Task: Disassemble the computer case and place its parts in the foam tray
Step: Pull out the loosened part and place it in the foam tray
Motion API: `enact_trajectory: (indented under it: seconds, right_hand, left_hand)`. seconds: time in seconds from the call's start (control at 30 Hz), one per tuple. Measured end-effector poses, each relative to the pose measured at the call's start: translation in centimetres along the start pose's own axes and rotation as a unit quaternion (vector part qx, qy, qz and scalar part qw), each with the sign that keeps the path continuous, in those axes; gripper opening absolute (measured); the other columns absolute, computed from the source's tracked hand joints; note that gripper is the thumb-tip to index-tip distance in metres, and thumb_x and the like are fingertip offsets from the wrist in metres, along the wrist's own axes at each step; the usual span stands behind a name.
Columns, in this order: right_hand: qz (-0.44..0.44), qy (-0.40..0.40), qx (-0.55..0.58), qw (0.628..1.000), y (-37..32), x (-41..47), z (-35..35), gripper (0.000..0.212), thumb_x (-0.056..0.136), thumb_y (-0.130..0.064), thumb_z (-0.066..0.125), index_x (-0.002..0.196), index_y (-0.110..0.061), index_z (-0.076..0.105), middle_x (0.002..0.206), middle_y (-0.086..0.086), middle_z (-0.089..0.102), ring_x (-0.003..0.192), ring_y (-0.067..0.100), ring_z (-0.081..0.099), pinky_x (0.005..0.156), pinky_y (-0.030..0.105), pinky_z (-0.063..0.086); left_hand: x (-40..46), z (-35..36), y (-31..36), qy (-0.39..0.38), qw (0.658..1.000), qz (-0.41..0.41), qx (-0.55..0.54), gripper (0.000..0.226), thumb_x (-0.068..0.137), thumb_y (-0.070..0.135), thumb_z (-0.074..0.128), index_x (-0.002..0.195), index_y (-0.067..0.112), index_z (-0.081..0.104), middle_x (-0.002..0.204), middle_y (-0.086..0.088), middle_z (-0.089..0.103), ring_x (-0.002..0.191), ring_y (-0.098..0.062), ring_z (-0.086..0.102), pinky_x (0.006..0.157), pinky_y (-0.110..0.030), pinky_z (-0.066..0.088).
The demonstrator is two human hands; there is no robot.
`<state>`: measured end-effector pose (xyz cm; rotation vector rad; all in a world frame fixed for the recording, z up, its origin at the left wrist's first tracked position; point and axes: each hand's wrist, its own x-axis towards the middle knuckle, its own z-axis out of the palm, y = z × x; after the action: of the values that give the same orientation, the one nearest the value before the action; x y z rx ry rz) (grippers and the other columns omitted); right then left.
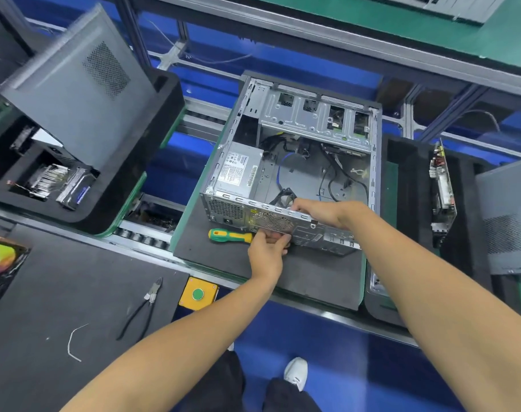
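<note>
An open grey computer case (312, 120) lies on its side on a dark mat, its power supply (238, 171) still inside at the left and loose cables on its floor. My left hand (268, 248) presses against the outside of the rear panel by the round fan grille (272, 221), fingers pinched there. My right hand (318, 211) reaches over the rear rim into the case, at the black fan (284, 196); what its fingers hold is hidden. A black foam tray (110, 203) at the left holds a grey side panel (75, 90) and a heatsink (46, 179).
A green-and-yellow screwdriver (231, 235) lies on the mat beside my left hand. Pliers (143, 307), a white wire scrap (73, 341) and a yellow box with a green button (197, 293) sit near the front. Another foam tray (408, 203) with a circuit board (442, 191) stands right.
</note>
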<state>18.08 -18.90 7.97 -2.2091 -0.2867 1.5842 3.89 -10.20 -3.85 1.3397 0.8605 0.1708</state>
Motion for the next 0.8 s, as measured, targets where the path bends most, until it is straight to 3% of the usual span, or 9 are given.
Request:
enact_trajectory:
  seconds: [0.07, 0.17, 0.3, 0.47, 0.63, 0.8]
  right_hand:
    - [-0.003, 0.003, -0.002, 1.0, -0.1, -0.1, 0.1, 0.048, 0.1, -0.055, 0.032, 0.129, -0.028, 0.059, 0.147, 0.0, 0.042, 0.13, 0.025, 0.036, 0.097, 0.039, 0.017]
    - [0.004, 0.012, -0.011, 1.0, -0.4, -0.1, 0.3, 0.046, 0.095, -0.06, 0.034, 0.122, -0.032, 0.058, 0.157, 0.004, 0.037, 0.132, 0.027, 0.035, 0.105, 0.046, 0.022]
    - [0.025, 0.021, -0.024, 0.999, -0.4, 0.0, 0.4, 0.072, 0.087, -0.072, 0.033, 0.149, -0.037, 0.037, 0.168, 0.004, 0.018, 0.152, 0.029, 0.017, 0.117, 0.057, 0.015]
    - [0.035, 0.022, -0.027, 0.999, -0.4, 0.0, 0.5, 0.08, 0.09, -0.082, 0.025, 0.16, -0.043, 0.018, 0.171, 0.002, 0.005, 0.156, 0.029, 0.007, 0.118, 0.059, 0.01]
    - [0.013, 0.017, -0.032, 0.999, -0.5, -0.2, 0.4, 0.066, 0.094, -0.072, 0.027, 0.153, -0.042, 0.03, 0.169, 0.002, 0.015, 0.151, 0.027, 0.017, 0.104, 0.051, 0.02]
    - [0.013, 0.04, -0.034, 0.999, -0.3, 0.1, 0.4, 0.072, 0.096, -0.071, 0.029, 0.157, -0.035, 0.03, 0.169, 0.004, 0.017, 0.153, 0.029, 0.017, 0.116, 0.054, 0.016]
  left_hand:
    - [-0.1, 0.1, 0.0, 0.002, 1.0, 0.002, -0.004, 0.019, 0.092, 0.017, 0.076, 0.097, 0.004, 0.063, 0.09, -0.011, 0.073, 0.084, -0.021, 0.075, 0.07, -0.029, 0.062]
    - [-0.4, 0.5, 0.0, 0.012, 0.999, -0.019, -0.024, 0.017, 0.093, 0.017, 0.075, 0.097, 0.007, 0.062, 0.09, -0.011, 0.073, 0.081, -0.016, 0.076, 0.07, -0.027, 0.062]
    - [-0.9, 0.6, 0.2, 0.007, 0.995, -0.065, -0.076, 0.013, 0.095, 0.019, 0.073, 0.098, 0.011, 0.063, 0.092, -0.009, 0.074, 0.082, -0.014, 0.077, 0.071, -0.028, 0.062]
    - [-1.0, 0.8, 0.9, 0.007, 0.991, -0.102, -0.09, 0.013, 0.097, 0.021, 0.07, 0.099, 0.011, 0.062, 0.097, -0.01, 0.075, 0.083, -0.014, 0.077, 0.064, -0.026, 0.061]
    - [-1.1, 1.3, 1.7, 0.003, 0.982, -0.156, -0.104, 0.013, 0.1, 0.019, 0.066, 0.105, 0.007, 0.064, 0.099, -0.007, 0.073, 0.087, -0.016, 0.076, 0.065, -0.028, 0.062]
    - [-1.4, 2.1, 2.8, -0.001, 0.968, -0.204, -0.144, 0.012, 0.102, 0.012, 0.061, 0.093, 0.007, 0.066, 0.094, -0.007, 0.073, 0.076, -0.012, 0.075, 0.057, -0.023, 0.06]
